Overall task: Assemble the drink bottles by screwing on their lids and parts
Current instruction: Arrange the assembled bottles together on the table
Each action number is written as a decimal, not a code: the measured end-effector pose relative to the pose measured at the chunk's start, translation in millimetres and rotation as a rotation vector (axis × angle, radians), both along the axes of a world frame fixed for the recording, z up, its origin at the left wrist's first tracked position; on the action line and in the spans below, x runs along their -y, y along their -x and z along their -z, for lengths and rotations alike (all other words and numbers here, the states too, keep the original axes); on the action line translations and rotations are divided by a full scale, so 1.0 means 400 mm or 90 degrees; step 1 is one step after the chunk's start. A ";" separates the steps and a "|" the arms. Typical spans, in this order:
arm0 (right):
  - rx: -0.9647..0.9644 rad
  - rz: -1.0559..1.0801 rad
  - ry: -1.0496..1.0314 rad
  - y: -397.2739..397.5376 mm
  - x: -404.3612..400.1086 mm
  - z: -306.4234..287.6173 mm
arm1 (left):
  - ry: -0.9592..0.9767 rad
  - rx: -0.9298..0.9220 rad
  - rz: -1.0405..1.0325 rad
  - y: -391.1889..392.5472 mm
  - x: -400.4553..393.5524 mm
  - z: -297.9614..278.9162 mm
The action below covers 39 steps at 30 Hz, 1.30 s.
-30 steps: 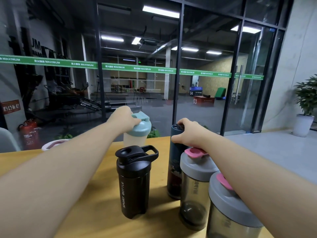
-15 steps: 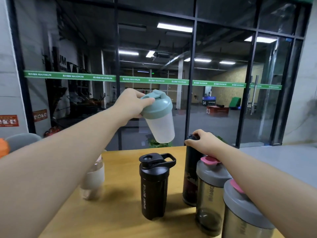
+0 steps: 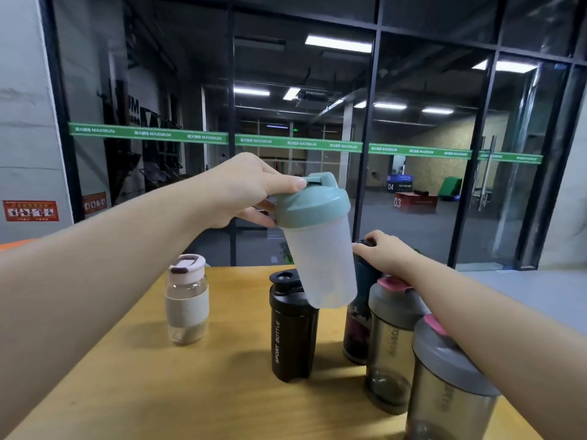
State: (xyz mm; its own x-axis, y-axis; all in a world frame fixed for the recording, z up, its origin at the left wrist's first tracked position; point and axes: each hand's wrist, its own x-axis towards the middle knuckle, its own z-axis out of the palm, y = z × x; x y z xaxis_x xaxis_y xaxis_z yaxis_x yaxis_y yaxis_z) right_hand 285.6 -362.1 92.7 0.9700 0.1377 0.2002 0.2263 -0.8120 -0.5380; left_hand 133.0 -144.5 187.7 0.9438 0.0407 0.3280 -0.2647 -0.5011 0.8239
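Observation:
My left hand (image 3: pixel 244 192) grips the green lid of a frosted white shaker bottle (image 3: pixel 320 249) and holds it tilted in the air above the table. Below it stands a black sport bottle (image 3: pixel 292 331) with its lid on. My right hand (image 3: pixel 386 254) is curled over the cap of a tall dark bottle (image 3: pixel 359 325) standing on the table. Two smoky grey shakers with grey and pink lids (image 3: pixel 392 344) (image 3: pixel 451 382) stand under my right forearm. A clear bottle with a pale pink lid (image 3: pixel 187 300) stands apart at the left.
The wooden table (image 3: pixel 158 392) ends just behind the bottles, with a glass wall (image 3: pixel 413 138) beyond it. An orange object (image 3: pixel 16 245) shows at the far left edge. Bare tabletop lies in front of the black bottle and at the left.
My left hand has lifted the green-lidded shaker off the table and carried it up and toward me over the black bottle. My right hand has stayed on the dark bottle's cap.

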 end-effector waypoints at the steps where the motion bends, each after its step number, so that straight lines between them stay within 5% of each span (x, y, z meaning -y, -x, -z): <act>1: 0.004 0.001 0.000 -0.001 -0.001 -0.001 | -0.013 -0.012 0.004 0.008 0.004 0.002; 18: 0.050 -0.019 0.074 0.013 0.002 -0.008 | -0.121 -0.177 0.074 0.078 0.088 0.252; 28: 0.087 -0.011 0.170 0.001 0.003 -0.008 | -0.116 -0.224 0.074 0.110 0.084 0.303; 39: 0.112 -0.045 0.122 -0.001 0.001 -0.003 | -0.101 -0.244 0.098 0.140 0.093 0.321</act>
